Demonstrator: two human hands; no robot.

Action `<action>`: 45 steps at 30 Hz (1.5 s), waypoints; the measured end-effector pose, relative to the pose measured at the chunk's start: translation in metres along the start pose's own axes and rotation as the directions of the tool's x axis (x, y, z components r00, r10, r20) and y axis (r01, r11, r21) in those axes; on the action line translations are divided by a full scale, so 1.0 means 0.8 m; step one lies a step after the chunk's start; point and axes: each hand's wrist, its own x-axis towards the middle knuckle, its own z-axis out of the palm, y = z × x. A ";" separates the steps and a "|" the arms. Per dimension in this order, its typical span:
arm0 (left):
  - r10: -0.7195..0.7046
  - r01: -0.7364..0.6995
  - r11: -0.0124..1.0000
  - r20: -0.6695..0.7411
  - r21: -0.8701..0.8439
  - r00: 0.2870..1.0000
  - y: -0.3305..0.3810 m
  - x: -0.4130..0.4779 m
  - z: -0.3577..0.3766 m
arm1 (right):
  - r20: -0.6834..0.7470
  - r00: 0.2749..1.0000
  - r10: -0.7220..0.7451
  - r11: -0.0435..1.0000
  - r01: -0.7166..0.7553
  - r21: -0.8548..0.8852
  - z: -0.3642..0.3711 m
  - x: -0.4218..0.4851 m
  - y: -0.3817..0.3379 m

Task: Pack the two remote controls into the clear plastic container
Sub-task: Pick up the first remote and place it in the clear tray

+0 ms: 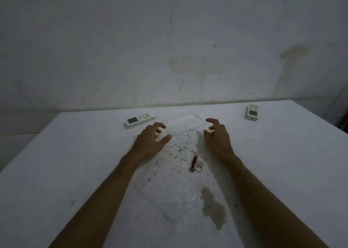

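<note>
Likely light, thin and flexible, the clear plastic container (183,122) wants holding by both side edges, where the left hand (150,139) and right hand (218,136) hover open-fingered, holding nothing.

Desk (282,163): set against the wall (169,40) behind it.
Container (175,182): laid on the desk between the two forearms.
Lid (183,123): placed just beyond the fingers (161,125), between both hands.
Left remote (139,120): found beyond and left of the left hand (150,140).
Right remote (251,112): found well right of the right hand (218,136), farther back.
Keyring (195,164): seen inside the container, nearer than the fingers.
</note>
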 end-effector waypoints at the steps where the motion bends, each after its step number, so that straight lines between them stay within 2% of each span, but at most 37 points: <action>1: 0.028 -0.029 0.999 0.020 0.015 0.999 0.004 0.010 0.003 | -0.004 1.000 -0.003 1.000 0.003 0.002 0.002 0.008 0.001; 3: 0.051 -0.057 0.993 0.065 0.102 0.997 0.007 0.029 0.015 | -0.013 1.000 0.008 1.000 -0.008 0.001 0.004 0.022 0.003; 5: 0.043 -0.049 0.989 0.047 0.142 0.998 0.012 0.042 0.028 | -0.052 0.998 0.029 1.000 -0.028 0.009 0.006 0.026 0.006; 7: 0.047 -0.047 0.991 0.000 0.122 0.999 0.007 0.051 0.037 | -0.101 0.992 0.071 0.997 -0.068 0.035 0.002 0.026 0.009; 10: 0.065 -0.066 0.996 0.030 0.052 0.997 -0.002 0.049 0.035 | -0.117 0.988 0.104 0.992 -0.095 0.083 -0.005 0.023 0.008; 14: 0.080 -0.069 0.993 0.115 -0.097 0.990 -0.011 0.025 0.011 | -0.078 0.996 0.052 0.996 -0.046 0.076 -0.005 0.002 -0.003; 20: 0.083 -0.085 0.996 0.297 -0.006 0.951 -0.021 -0.003 -0.019 | 0.002 1.000 -0.021 1.000 0.021 -0.007 -0.014 -0.057 -0.005; 27: 0.100 -0.091 0.995 0.301 -0.043 0.948 -0.015 -0.028 -0.025 | 0.008 1.000 -0.020 1.000 0.020 -0.021 -0.017 -0.073 -0.007; 29: 0.042 -0.018 0.994 0.225 -0.108 0.973 -0.005 -0.022 -0.032 | -0.028 1.000 -0.003 1.000 0.003 -0.002 -0.019 -0.072 -0.007; 31: -0.003 0.003 0.980 0.001 -0.199 1.000 0.004 -0.006 -0.038 | -0.060 0.998 0.036 0.999 -0.034 0.031 -0.022 -0.069 -0.006; 32: -0.019 -0.010 0.983 -0.151 -0.186 0.988 0.004 0.005 -0.041 | -0.067 0.996 0.058 0.997 -0.054 0.051 -0.022 -0.068 -0.006; 34: -0.007 -0.001 1.000 -0.392 -0.021 0.920 -0.011 0.036 -0.047 | -0.066 0.995 0.079 0.994 -0.074 0.078 -0.022 -0.065 -0.006; 35: -0.009 0.059 0.993 -0.420 0.107 0.908 -0.021 0.050 -0.049 | -0.064 0.994 0.083 0.994 -0.078 0.083 -0.022 -0.064 -0.006; 37: -0.099 0.219 0.909 -0.328 0.354 0.940 -0.043 0.075 -0.053 | -0.064 0.994 0.085 0.993 -0.079 0.089 -0.021 -0.064 -0.006; 40: -0.228 0.305 0.807 -0.210 0.506 0.951 -0.065 0.094 -0.053 | -0.058 0.995 0.083 0.992 -0.077 0.101 -0.021 -0.064 -0.006; 42: -0.228 0.298 0.835 -0.202 0.463 0.953 -0.071 0.097 -0.051 | -0.054 0.996 0.078 0.993 -0.072 0.099 -0.020 -0.064 -0.006; 45: -0.223 0.265 0.944 -0.214 0.194 0.951 -0.057 0.083 -0.051 | -0.061 0.996 0.068 0.994 -0.062 0.092 -0.019 -0.065 -0.008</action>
